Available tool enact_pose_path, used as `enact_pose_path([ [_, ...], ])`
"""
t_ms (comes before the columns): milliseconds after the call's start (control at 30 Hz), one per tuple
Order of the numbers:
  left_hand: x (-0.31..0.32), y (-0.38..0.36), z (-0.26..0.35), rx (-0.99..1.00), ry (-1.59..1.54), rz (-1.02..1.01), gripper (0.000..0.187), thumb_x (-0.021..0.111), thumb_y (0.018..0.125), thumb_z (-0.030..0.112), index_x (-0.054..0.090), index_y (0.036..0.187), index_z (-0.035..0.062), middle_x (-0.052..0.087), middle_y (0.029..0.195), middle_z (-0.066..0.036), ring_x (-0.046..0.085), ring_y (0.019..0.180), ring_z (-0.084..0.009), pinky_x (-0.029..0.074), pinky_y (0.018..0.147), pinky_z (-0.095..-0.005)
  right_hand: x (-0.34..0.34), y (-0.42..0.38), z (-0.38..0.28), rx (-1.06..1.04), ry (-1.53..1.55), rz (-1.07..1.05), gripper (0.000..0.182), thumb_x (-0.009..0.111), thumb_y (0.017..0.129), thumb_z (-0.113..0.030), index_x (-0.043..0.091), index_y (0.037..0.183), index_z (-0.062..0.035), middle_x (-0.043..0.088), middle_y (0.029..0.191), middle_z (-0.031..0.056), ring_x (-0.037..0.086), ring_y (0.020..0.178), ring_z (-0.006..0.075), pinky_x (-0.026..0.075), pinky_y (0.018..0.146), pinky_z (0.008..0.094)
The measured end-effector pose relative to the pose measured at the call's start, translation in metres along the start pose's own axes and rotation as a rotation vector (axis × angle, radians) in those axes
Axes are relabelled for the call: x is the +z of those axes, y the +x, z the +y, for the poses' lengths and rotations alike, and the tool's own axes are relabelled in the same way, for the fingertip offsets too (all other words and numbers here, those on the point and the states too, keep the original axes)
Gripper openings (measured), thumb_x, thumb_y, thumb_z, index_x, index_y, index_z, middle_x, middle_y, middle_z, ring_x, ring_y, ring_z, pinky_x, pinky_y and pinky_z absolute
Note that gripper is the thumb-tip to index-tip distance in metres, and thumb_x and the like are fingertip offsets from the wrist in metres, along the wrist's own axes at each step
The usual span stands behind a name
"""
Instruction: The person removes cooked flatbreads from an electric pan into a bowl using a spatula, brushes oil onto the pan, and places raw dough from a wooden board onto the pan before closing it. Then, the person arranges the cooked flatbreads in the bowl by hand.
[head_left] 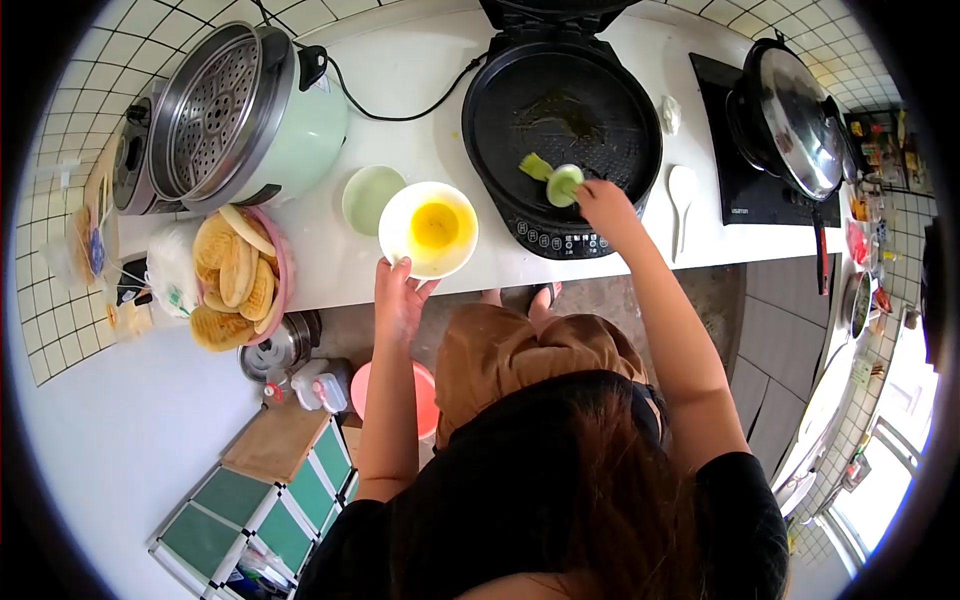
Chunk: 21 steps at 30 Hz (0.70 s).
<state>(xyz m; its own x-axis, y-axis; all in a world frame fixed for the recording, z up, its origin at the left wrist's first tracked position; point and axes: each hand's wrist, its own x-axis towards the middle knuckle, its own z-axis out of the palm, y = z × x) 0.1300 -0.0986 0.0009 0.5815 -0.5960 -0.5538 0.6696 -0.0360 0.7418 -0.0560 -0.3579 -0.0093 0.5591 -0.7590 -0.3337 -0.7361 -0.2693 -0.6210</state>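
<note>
My left hand (400,290) holds a white bowl (393,232) by its near rim; yellow liquid, like beaten egg, lies in it. A pale green bowl (370,198) stands just behind it on the counter. My right hand (603,207) is closed on a green brush (565,186) with a round cap-like part. Its bristles point left, over the near part of the round black electric pan (500,110). The pan's lid is raised at the back, and a shiny oily patch shows on its surface.
A light green cooker (310,130) with a steamer insert stands at the left, near flat breads (237,265) in a pink basket. Right of the pan lie a white spoon (682,195) and a cooktop (725,190) bearing a lidded wok (795,115). A black cable crosses the counter.
</note>
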Motion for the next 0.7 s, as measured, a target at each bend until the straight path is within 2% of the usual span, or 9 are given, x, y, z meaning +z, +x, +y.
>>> enact_pose_path([
  [133, -0.006, -0.006, -0.012, -0.039, -0.011, 0.029, 0.043, 0.051, 0.084, 0.020, 0.031, 0.116, 0.0000, 0.047, 0.115, -0.016, 0.053, 0.104, -0.0242, 0.049, 0.083, -0.0366, -0.040, -0.005, 0.031, 0.094, 0.066, 0.036, 0.029, 0.046, 0.083, -0.022, 0.063, 0.089, 0.0010, 0.059, 0.083, 0.0258, 0.056, 0.081, 0.0413, 0.045, 0.074, 0.0436],
  [200, -0.009, -0.007, -0.017, -0.048, -0.020, 0.022, 0.042, 0.051, 0.084, 0.019, 0.031, 0.116, 0.0000, 0.047, 0.115, -0.016, 0.054, 0.103, -0.0237, 0.050, 0.082, -0.0355, -0.049, 0.023, 0.058, 0.105, -0.044, 0.080, 0.030, 0.047, 0.082, -0.023, 0.062, 0.086, 0.0027, 0.059, 0.084, 0.0265, 0.056, 0.083, 0.0417, 0.045, 0.073, 0.0439],
  [367, -0.018, -0.011, -0.033, -0.072, -0.008, 0.058, 0.047, 0.050, 0.083, 0.019, 0.032, 0.122, 0.0022, 0.048, 0.117, -0.012, 0.054, 0.105, -0.0228, 0.050, 0.082, -0.0350, -0.053, 0.099, 0.037, 0.069, -0.100, 0.226, 0.033, 0.048, 0.082, -0.026, 0.061, 0.085, 0.0041, 0.058, 0.085, 0.0269, 0.056, 0.086, 0.0420, 0.045, 0.074, 0.0448],
  [467, -0.019, -0.009, -0.043, -0.041, -0.034, 0.046, 0.044, 0.049, 0.083, 0.016, 0.032, 0.121, 0.0026, 0.049, 0.116, -0.012, 0.054, 0.104, -0.0219, 0.050, 0.082, -0.0345, -0.027, 0.118, 0.004, 0.020, -0.092, 0.268, 0.034, 0.047, 0.082, -0.026, 0.062, 0.082, 0.0046, 0.059, 0.083, 0.0276, 0.056, 0.085, 0.0418, 0.045, 0.075, 0.0444],
  [533, -0.015, -0.007, -0.044, -0.035, -0.055, 0.071, 0.037, 0.048, 0.083, 0.012, 0.032, 0.114, 0.0018, 0.049, 0.112, -0.014, 0.053, 0.103, -0.0220, 0.050, 0.081, -0.0362, -0.008, 0.111, -0.017, -0.022, -0.061, 0.268, 0.034, 0.047, 0.082, -0.024, 0.062, 0.080, 0.0062, 0.059, 0.082, 0.0280, 0.057, 0.084, 0.0411, 0.046, 0.075, 0.0444],
  [700, -0.013, 0.000, -0.052, -0.047, -0.065, 0.106, 0.032, 0.048, 0.082, 0.010, 0.032, 0.108, 0.0016, 0.050, 0.109, -0.014, 0.054, 0.100, -0.0216, 0.050, 0.079, -0.0376, 0.013, 0.060, -0.023, -0.078, 0.027, -0.038, 0.029, 0.046, 0.082, -0.023, 0.060, 0.080, 0.0021, 0.058, 0.082, 0.0259, 0.056, 0.081, 0.0413, 0.045, 0.074, 0.0438],
])
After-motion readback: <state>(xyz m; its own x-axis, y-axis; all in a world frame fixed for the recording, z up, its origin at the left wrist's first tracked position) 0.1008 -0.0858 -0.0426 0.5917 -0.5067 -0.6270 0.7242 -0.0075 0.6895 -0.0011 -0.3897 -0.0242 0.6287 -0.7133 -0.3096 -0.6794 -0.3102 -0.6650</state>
